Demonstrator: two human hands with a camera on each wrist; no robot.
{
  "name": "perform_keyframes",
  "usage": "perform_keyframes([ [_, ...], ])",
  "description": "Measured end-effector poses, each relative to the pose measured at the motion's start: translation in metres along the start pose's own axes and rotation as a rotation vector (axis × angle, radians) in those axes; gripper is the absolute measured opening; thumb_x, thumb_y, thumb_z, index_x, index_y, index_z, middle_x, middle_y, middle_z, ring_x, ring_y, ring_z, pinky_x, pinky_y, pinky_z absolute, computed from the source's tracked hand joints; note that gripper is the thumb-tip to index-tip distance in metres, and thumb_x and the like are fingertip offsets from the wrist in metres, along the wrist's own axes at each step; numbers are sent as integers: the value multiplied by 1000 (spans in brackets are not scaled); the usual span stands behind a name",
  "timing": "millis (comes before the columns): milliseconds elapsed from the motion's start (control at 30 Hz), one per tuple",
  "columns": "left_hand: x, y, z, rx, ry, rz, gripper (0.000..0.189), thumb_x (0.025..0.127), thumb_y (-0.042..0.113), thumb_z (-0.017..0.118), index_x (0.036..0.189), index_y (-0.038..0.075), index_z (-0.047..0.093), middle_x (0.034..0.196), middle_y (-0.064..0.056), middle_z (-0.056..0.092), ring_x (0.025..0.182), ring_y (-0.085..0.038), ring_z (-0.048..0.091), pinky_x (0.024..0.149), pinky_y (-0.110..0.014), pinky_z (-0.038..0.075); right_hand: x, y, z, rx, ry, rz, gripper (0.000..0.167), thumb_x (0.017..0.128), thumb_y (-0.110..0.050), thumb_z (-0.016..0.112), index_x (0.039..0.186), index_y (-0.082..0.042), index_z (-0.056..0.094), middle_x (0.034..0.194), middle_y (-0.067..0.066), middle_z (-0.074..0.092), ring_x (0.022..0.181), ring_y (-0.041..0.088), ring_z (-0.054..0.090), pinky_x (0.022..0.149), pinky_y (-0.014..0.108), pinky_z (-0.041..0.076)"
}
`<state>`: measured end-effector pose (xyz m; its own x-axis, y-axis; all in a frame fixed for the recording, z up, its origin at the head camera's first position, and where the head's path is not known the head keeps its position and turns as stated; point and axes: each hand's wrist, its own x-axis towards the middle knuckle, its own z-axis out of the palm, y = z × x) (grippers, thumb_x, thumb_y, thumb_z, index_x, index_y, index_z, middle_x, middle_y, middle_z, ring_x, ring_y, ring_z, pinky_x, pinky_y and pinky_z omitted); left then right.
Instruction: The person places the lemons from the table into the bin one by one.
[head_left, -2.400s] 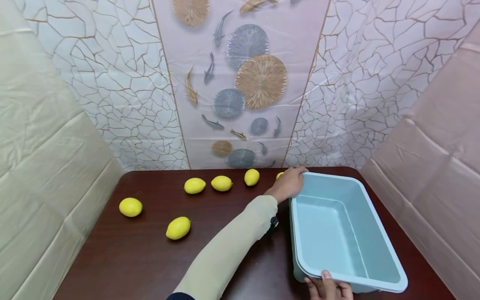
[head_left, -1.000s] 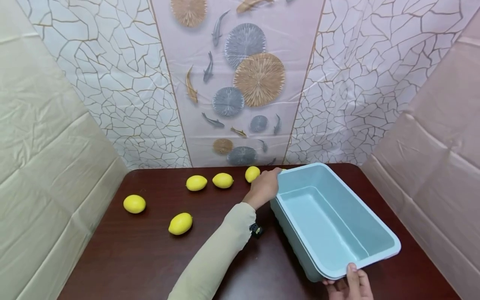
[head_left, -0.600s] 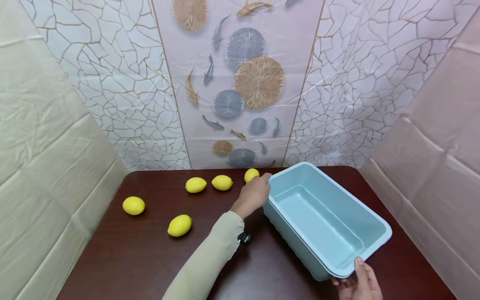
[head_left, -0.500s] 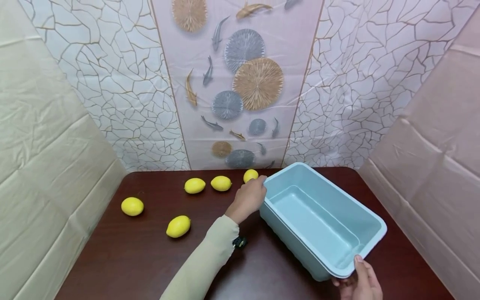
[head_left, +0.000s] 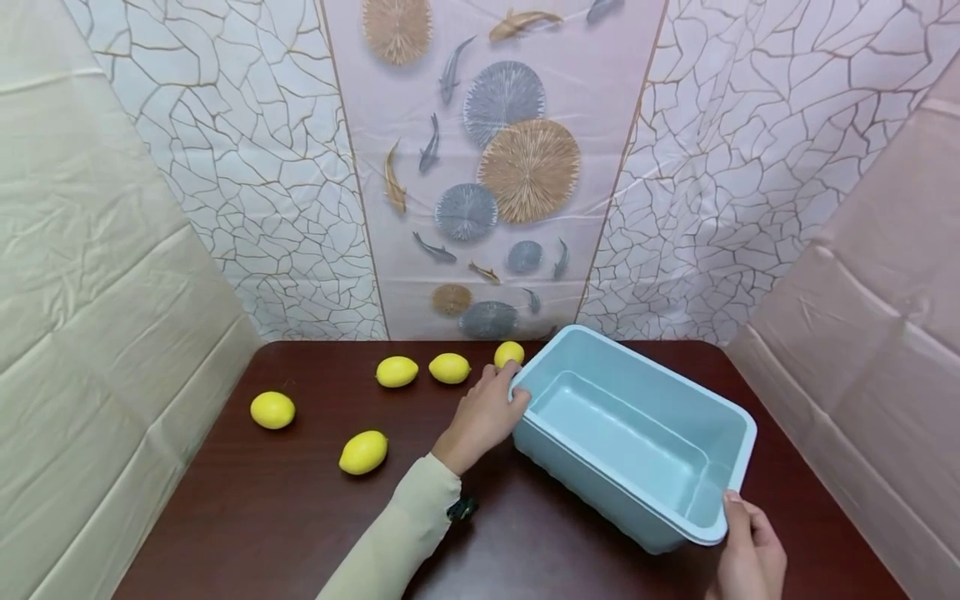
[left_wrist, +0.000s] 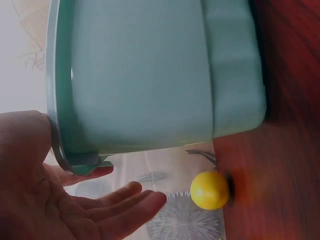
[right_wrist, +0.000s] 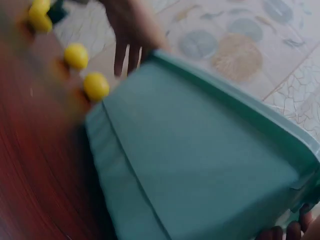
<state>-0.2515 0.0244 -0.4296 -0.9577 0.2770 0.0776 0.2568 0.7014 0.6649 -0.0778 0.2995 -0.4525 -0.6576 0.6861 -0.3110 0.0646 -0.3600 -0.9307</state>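
A light blue rectangular plastic basin (head_left: 626,433) sits on the right half of the dark red-brown table, turned diagonally. At its far-left corner is my left hand (head_left: 480,417), thumb over the rim. In the left wrist view that hand's fingers (left_wrist: 127,212) extend straight below the rim, spread away from the wall. My right hand (head_left: 750,550) grips the near-right corner, thumb on top of the rim and fingers underneath. In the right wrist view those fingertips show under the lip at the lower right. A yellow lemon (head_left: 509,355) lies just beyond my left fingers.
Several more lemons lie on the table (head_left: 300,525): two side by side near the back edge, a lemon (head_left: 273,410) at the far left and another lemon (head_left: 363,452) closer in. Patterned cloth walls (head_left: 480,167) enclose the back and sides.
The basin has turned counterclockwise, its far end swinging left with my left hand. My right hand has shifted right with the near end. My left fingers have loosened from the rim.
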Motion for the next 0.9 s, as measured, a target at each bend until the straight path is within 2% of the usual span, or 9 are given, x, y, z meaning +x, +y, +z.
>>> perform_keyframes([
  [133, -8, -5, -1, -23, 15, 29, 45, 103, 26, 51, 146, 15, 50, 119, -9, 59, 86, -20, 58, 72, -37, 48, 10, -5, 5, -259, -2, -86, 37, 109, -42, 55, 116, -5, 62, 103, -14, 62, 94, 4, 56, 69, 13, 46],
  [233, -13, -7, -3, -50, 11, 32, 41, 102, 24, 51, 141, 11, 48, 110, -7, 59, 80, -20, 56, 67, -35, 46, 19, -12, 6, -438, -55, -101, 49, 110, -47, 48, 130, -3, 56, 124, -1, 55, 104, 11, 49, 74, 14, 41],
  [333, -18, -10, -4, -70, 7, 24, 38, 102, 23, 51, 137, 10, 46, 104, -5, 57, 75, -19, 53, 65, -33, 44, 27, -19, 7, -544, -138, -99, 60, 110, -49, 43, 146, 0, 46, 142, 14, 48, 110, 16, 46, 76, 15, 38],
  [433, -23, -12, -4, -68, 19, 26, 34, 101, 23, 51, 132, 9, 44, 97, -4, 54, 70, -18, 48, 62, -32, 42, 35, -24, 9, -591, -217, -113, 67, 112, -48, 38, 159, -1, 33, 155, 22, 38, 113, 16, 46, 75, 14, 39],
  [533, -29, -13, -4, -41, 50, 45, 29, 100, 21, 52, 124, 9, 44, 87, -4, 49, 62, -17, 43, 57, -31, 40, 40, -28, 13, -597, -266, -116, 68, 113, -45, 35, 166, -5, 24, 161, 20, 33, 112, 12, 47, 74, 11, 41],
  [700, -44, -14, -2, 17, 110, 62, 29, 98, 22, 54, 121, 7, 44, 73, 0, 43, 50, -14, 37, 49, -28, 34, 49, -35, 17, -616, -341, -85, 67, 113, -47, 33, 170, -17, 18, 166, 15, 30, 115, 9, 48, 76, 13, 43],
  [833, -57, -14, 0, 80, 149, 39, 33, 95, 24, 56, 121, 6, 44, 65, 2, 40, 46, -13, 33, 45, -29, 31, 56, -40, 20, -657, -410, -41, 69, 112, -51, 32, 171, -22, 13, 171, 16, 25, 117, 8, 49, 76, 14, 46],
  [900, -63, -13, 0, 119, 169, 30, 33, 94, 24, 56, 119, 6, 44, 62, 3, 38, 45, -13, 32, 43, -29, 29, 59, -43, 22, -671, -429, -24, 69, 112, -52, 33, 171, -22, 14, 172, 17, 23, 124, 12, 49, 76, 13, 47],
])
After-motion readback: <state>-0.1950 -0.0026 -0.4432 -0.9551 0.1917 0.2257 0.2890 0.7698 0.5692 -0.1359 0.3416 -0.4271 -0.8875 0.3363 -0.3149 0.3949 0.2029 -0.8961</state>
